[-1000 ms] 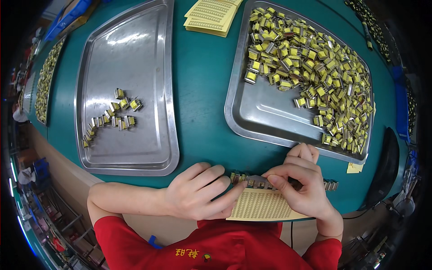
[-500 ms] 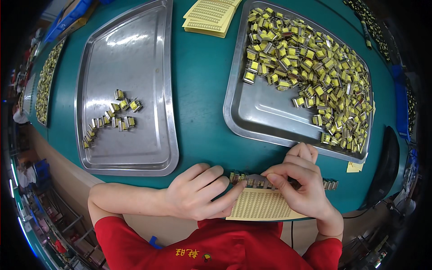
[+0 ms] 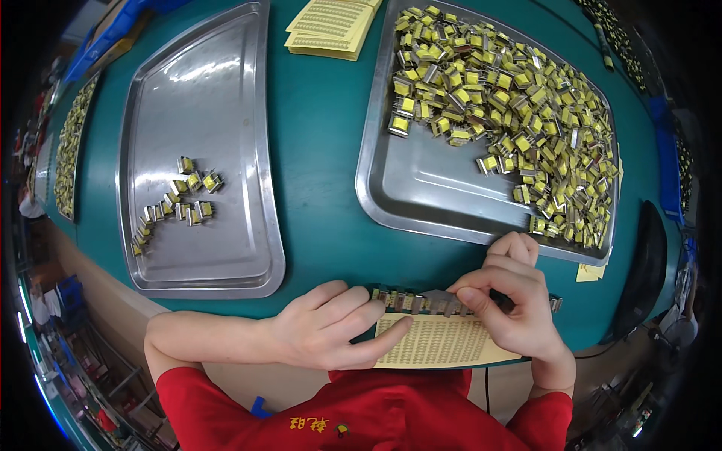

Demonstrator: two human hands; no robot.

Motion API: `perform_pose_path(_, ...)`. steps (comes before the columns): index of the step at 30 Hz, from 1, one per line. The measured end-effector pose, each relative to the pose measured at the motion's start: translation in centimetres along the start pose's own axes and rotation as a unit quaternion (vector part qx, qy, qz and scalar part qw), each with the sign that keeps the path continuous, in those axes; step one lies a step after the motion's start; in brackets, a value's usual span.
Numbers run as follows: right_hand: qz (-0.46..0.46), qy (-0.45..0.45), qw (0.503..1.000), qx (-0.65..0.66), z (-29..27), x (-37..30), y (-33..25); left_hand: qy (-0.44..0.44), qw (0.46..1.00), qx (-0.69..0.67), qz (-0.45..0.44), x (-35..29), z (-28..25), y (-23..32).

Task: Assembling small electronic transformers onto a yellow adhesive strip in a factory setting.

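Note:
A row of small yellow-and-silver transformers (image 3: 400,301) stands side by side on the green table in front of me. Just below it, at the table's near edge, lies a yellow sheet (image 3: 432,342) covered in small printed labels. Between thumb and forefinger, my right hand (image 3: 515,297) pinches a thin grey flat strip (image 3: 435,296) over the row; its exact kind I cannot make out. My left hand (image 3: 331,325) is beside the sheet's left end, forefinger stretched over its upper left corner and the other fingers loosely bent. Nothing visible is in it.
A metal tray (image 3: 391,214) heaped with similar transformers stands at the right. Another metal tray (image 3: 256,150) at the left holds several. A stack of yellow label sheets (image 3: 329,30) lies between them at the back. A black curved object (image 3: 639,274) is at the far right.
My left forefinger has come away from the row of transformers and sits lower, over the sheet. The right hand still pinches the strip. The whole view has shifted slightly.

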State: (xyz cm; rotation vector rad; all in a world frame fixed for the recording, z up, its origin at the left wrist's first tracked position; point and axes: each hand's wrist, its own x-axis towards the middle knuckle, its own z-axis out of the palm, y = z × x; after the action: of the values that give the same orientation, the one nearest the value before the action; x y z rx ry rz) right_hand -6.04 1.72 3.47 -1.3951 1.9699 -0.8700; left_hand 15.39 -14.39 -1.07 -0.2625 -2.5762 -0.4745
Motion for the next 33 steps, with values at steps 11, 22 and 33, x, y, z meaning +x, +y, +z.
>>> perform_pose_path(11,-0.020,-0.001,1.000,-0.006,0.51,-0.09,0.26,-0.019,0.999,0.007,-0.026,-0.10,0.12,0.25)
perform_pose_path(22,-0.024,-0.004,1.000,-0.010,0.69,-0.05,0.30,-0.018,0.999,0.003,-0.036,-0.17,0.11,0.32)
perform_pose_path(33,-0.026,-0.004,1.000,-0.013,0.73,-0.08,0.36,-0.021,0.999,0.001,-0.036,-0.25,0.08,0.29)
